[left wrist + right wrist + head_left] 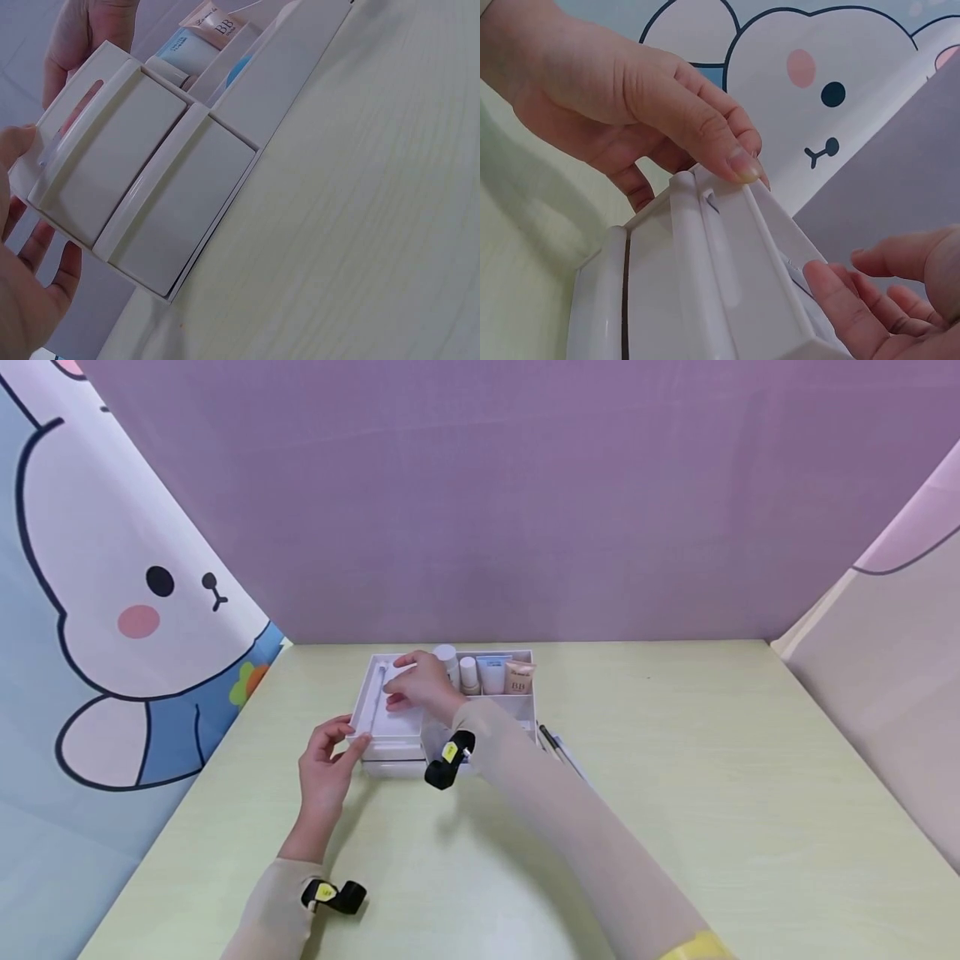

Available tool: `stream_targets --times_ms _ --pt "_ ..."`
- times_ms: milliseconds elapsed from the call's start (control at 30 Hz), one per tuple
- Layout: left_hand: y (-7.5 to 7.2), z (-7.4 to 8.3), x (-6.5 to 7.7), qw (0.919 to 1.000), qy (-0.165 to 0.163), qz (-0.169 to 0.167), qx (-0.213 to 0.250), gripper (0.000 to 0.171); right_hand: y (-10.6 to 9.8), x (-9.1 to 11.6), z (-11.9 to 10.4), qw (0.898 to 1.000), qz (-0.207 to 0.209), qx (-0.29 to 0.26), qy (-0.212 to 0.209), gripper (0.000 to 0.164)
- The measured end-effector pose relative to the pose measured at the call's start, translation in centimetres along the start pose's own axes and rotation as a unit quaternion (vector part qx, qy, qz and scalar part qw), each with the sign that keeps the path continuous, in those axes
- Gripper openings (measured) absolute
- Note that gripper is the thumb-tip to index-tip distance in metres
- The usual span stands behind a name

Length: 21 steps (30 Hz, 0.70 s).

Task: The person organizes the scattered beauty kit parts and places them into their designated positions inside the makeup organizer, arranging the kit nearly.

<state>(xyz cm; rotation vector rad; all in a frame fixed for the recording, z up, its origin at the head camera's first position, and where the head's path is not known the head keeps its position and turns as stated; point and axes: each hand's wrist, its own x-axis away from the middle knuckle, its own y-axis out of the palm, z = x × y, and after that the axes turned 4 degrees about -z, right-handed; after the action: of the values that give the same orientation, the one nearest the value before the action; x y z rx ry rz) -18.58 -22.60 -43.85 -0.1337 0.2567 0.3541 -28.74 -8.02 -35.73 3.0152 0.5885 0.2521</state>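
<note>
I am viewing a white organizer (393,750), apparently part-filled, lying at two o'clock from the left hand (324,767), beneath the right hand (426,685). The left is gripping its corner; the right is hanging above, fingers apart. Tubes (492,677) are already standing inside; pen-like sticks (547,734), perhaps outstanding, are lying at its four o'clock.

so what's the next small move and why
Perhaps draw the right hand away from the white plastic organizer: that hand seems to pinch nothing, a slender white stick lies in the shallow white tray, and a slim dark stick lies outside.
</note>
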Motion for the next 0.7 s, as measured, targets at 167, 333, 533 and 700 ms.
stream_targets --times_ms 167,333,533,700 --pt "0.0 0.0 0.0 1.0 -0.001 0.0 0.001 0.019 -0.2 0.3 -0.1 1.0 0.0 0.004 -0.001 0.043" --pt "0.1 0.0 0.0 1.0 -0.002 -0.001 0.002 0.019 -0.6 0.5 -0.2 1.0 -0.015 -0.016 0.0 0.044" --pt "0.1 0.1 -0.1 0.9999 -0.01 -0.002 -0.003 0.019 -1.5 1.2 -0.5 0.998 -0.054 -0.028 -0.004 0.048" --pt "0.1 0.0 -0.2 0.9999 -0.016 -0.004 -0.004 0.019 -2.9 2.2 -0.7 0.997 -0.08 -0.02 -0.008 0.05"
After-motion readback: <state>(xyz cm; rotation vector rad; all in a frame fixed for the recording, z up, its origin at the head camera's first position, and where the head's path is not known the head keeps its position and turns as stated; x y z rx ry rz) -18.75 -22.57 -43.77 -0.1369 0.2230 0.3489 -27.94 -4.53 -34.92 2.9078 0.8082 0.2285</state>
